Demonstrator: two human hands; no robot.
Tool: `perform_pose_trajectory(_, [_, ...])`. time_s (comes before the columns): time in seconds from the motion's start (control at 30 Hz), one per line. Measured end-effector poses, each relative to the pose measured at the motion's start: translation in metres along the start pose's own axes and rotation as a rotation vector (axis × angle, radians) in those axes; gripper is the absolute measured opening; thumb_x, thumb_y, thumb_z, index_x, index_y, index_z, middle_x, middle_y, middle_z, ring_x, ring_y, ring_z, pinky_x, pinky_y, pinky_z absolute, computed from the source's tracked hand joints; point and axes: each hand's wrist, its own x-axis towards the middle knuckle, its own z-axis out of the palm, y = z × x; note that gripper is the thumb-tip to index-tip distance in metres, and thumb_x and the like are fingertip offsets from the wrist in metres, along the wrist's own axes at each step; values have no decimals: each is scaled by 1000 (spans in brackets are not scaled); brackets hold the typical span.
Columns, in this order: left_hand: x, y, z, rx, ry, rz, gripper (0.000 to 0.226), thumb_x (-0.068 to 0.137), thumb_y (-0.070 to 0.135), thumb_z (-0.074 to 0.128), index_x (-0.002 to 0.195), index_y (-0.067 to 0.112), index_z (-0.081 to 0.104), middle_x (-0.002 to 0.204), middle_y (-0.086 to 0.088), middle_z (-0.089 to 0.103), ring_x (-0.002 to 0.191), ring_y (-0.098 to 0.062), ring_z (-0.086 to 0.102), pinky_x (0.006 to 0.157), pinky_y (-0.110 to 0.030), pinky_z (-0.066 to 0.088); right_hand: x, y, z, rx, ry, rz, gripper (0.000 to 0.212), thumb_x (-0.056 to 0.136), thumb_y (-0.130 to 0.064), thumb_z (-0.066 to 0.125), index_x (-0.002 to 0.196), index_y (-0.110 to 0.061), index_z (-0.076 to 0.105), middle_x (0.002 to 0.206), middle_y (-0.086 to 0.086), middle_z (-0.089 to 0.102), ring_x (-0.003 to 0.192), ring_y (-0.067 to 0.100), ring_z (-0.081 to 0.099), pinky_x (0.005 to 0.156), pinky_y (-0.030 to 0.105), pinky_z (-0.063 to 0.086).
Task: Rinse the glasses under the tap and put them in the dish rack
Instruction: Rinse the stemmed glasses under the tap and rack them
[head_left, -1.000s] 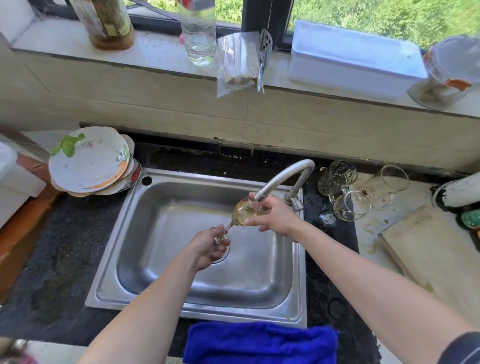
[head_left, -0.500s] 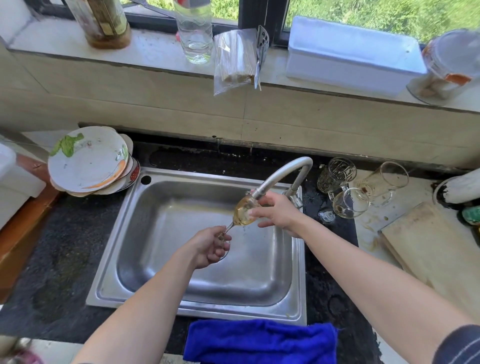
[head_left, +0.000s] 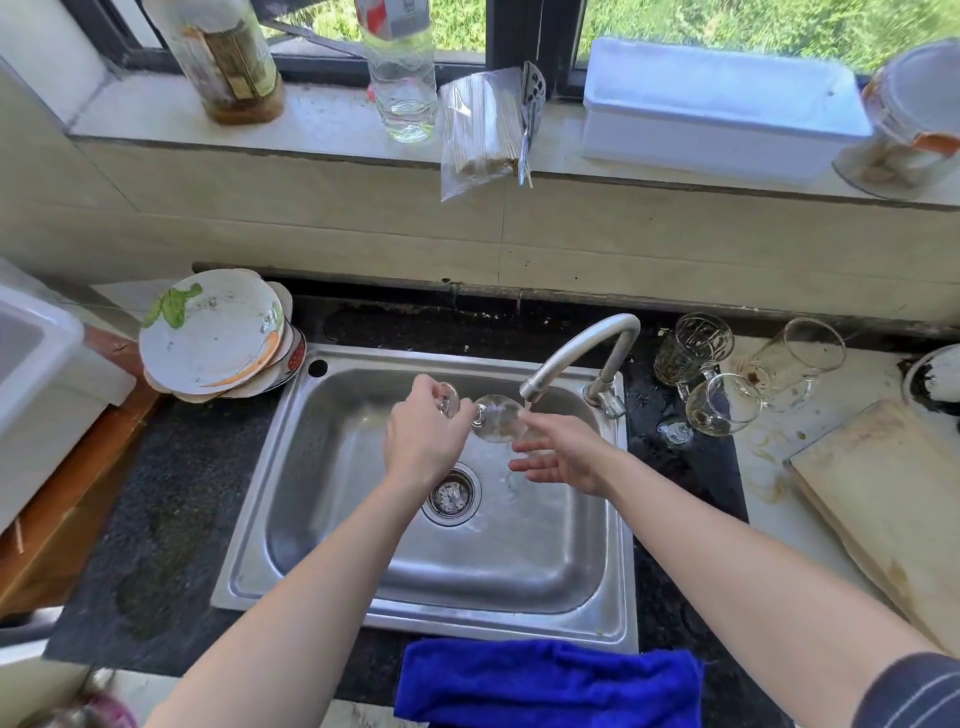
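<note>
A stemmed wine glass lies sideways over the steel sink, its bowl just under the spout of the curved tap. My left hand grips its stem near the foot. My right hand is spread beneath the running water, fingers straight, right beside the bowl; whether it touches the glass is unclear. Three more glasses stand or lie right of the tap: a patterned mug, a clear mug and a stained tall mug on its side.
A stack of plates leans at the sink's left rear corner. A white tub sits far left, a wooden cutting board at right, a blue cloth at the front edge. Bottles and a white box line the windowsill.
My left hand rose and swung the glass from tilted upright to lying sideways, its liquid gone. My right hand left the bowl and dropped, opening under the stream.
</note>
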Motion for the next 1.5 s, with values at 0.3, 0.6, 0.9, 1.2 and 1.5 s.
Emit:
perform_pose_trajectory(0.3, [19, -35, 24, -409, -311, -334, 23, 98, 16, 44, 116, 6, 54, 92, -13, 57, 66, -27, 59, 53, -30, 48, -2, -6, -6, -153, 155, -380, 11, 92, -15, 65, 83, -14, 70, 107, 8, 66, 81, 18, 67, 65, 27, 58])
perform_pose_trajectory(0.6, [40, -32, 87, -798, -595, -713, 31, 97, -6, 33, 122, 0, 50, 93, -15, 61, 76, -28, 62, 46, -33, 57, -15, 3, -27, -936, 302, -788, 19, 90, -33, 66, 98, -17, 72, 138, -7, 45, 112, 14, 57, 97, 40, 49])
perform_pose_trajectory(0.9, [46, -24, 93, -865, -588, -665, 22, 94, -4, 41, 108, 7, 55, 105, -19, 59, 81, -33, 61, 71, -42, 55, -17, 15, -28, -1110, 319, -1003, 17, 83, -20, 74, 98, -12, 73, 134, 2, 53, 100, 17, 61, 78, 29, 50])
perform_pose_trajectory(1.2, [53, -12, 87, -958, -358, -579, 21, 97, -6, 39, 104, 4, 57, 82, -13, 63, 67, -23, 61, 69, -39, 55, -12, 9, -4, -1300, 278, -940, 36, 88, -14, 56, 124, -15, 62, 122, 4, 62, 104, 28, 61, 71, 48, 56])
perform_pose_trajectory(1.5, [49, -12, 85, -965, -315, -538, 21, 98, -5, 38, 105, 1, 56, 79, -11, 60, 64, -21, 59, 58, -31, 54, -16, 4, 2, -1300, 211, -790, 38, 94, -26, 51, 131, -22, 56, 131, 3, 52, 119, 24, 48, 85, 45, 50])
